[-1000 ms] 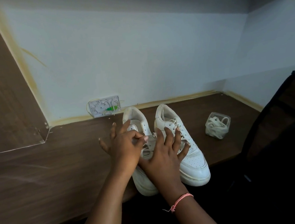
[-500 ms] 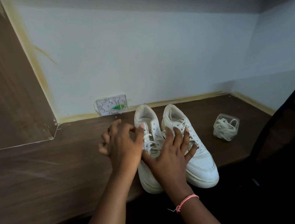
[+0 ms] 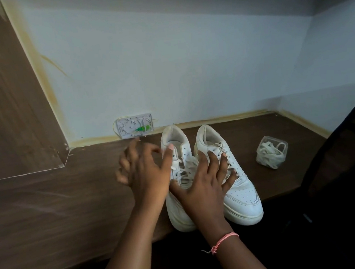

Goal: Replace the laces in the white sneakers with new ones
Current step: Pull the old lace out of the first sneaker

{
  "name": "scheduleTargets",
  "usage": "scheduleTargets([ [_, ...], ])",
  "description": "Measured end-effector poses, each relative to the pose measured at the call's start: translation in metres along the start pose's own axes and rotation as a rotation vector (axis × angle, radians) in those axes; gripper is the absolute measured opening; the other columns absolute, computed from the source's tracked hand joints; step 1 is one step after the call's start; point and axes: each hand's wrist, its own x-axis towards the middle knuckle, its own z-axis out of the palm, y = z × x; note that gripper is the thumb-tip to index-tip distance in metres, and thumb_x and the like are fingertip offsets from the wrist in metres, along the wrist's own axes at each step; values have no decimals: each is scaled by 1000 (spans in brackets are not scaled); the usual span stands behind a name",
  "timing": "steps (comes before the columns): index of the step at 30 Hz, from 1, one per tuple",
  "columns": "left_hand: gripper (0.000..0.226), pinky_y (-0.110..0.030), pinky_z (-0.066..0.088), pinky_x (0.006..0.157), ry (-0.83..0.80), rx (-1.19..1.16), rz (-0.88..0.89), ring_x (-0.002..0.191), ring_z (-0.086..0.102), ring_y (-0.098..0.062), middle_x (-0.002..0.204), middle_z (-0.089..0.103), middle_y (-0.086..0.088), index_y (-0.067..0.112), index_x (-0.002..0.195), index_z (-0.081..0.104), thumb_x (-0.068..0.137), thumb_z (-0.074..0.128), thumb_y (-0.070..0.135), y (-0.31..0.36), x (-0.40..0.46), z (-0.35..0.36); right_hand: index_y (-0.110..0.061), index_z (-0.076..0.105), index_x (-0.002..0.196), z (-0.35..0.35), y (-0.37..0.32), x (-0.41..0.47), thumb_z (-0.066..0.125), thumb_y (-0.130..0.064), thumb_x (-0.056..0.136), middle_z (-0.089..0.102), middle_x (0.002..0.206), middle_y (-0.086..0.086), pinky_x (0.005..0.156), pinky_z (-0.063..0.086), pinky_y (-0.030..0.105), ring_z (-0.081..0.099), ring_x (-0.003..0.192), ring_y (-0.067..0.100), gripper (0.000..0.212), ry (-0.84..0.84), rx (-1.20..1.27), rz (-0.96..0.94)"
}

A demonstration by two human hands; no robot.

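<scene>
White sneakers [image 3: 241,195] under right-hand fingers [image 3: 205,164], perhaps touching the laces [image 3: 181,172]

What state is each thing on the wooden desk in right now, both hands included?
Left white leather sneaker: upright, partly unlaced, upper eyelets bare.
Right white leather sneaker: upright, laced to the top.
Clear plastic box of white laces: on the desk, apart from the sneakers, laces spilling over its rim.
Left hand: blurred beside the left sneaker, fingers spread, thumb against its collar.
Right hand: fingers straight, resting across both sneakers' laces.
</scene>
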Motion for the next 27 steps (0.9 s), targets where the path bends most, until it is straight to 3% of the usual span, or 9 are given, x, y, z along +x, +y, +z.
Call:
scheduleTargets([
  [3,38,-52,12,106,-132,119,132,140,23,-23,151,36,8,36,82,60,80,53,73,-4,-8,11,-19,22,148,1,-1,0,32,-77,75,13,160,8,115,-9,58,-15,148,28,94,9,2,1],
  [6,17,-51,19,104,-83,86,185,136,31,-22,145,45,12,34,87,62,87,60,51,-5,-8,19,-19,22,148,0,-1,0,29,-73,73,14,159,8,115,-9,58,-15,148,28,93,-1,12,9],
  [8,14,-46,24,101,83,-167,19,129,39,-21,138,50,13,29,90,61,89,55,42,-1,-8,22,-19,24,148,1,-1,0,34,-78,71,16,158,9,115,-8,59,-12,148,29,98,13,3,6],
  [10,30,-48,28,104,246,-495,-301,126,41,-24,138,48,7,23,101,58,88,42,45,11,-6,16,-19,25,147,3,0,0,46,-77,69,18,158,10,116,-7,59,-10,149,29,99,24,0,4],
  [12,46,-52,27,106,271,-554,-439,128,39,-26,137,44,1,24,109,53,84,33,58,14,-3,8,-20,23,147,3,0,1,51,-74,69,17,158,9,115,-8,59,-12,148,29,100,10,-6,2],
  [14,49,-53,24,106,154,-281,-231,131,35,-24,136,45,5,33,102,55,79,34,71,4,1,6,-21,22,148,2,0,1,51,-74,69,15,158,9,116,-8,59,-13,148,28,100,4,-5,-7],
  [17,39,-52,17,107,-65,73,70,134,30,-20,141,44,11,36,86,60,78,52,73,-7,0,9,-20,23,149,2,0,1,43,-80,71,14,159,9,115,-10,58,-14,148,28,100,9,10,-12],
  [24,48,-51,11,107,-163,148,156,133,30,-17,135,48,17,31,66,57,67,58,80,-2,-8,13,-18,31,146,4,-2,1,26,-58,82,21,158,8,115,-7,57,-8,149,28,77,51,27,-1],
  [27,38,-52,13,109,-215,204,147,135,27,-17,138,46,18,31,69,55,69,65,68,1,-9,11,-19,34,145,4,-3,1,22,-51,81,25,157,8,115,-3,59,-3,149,29,73,73,28,12],
])
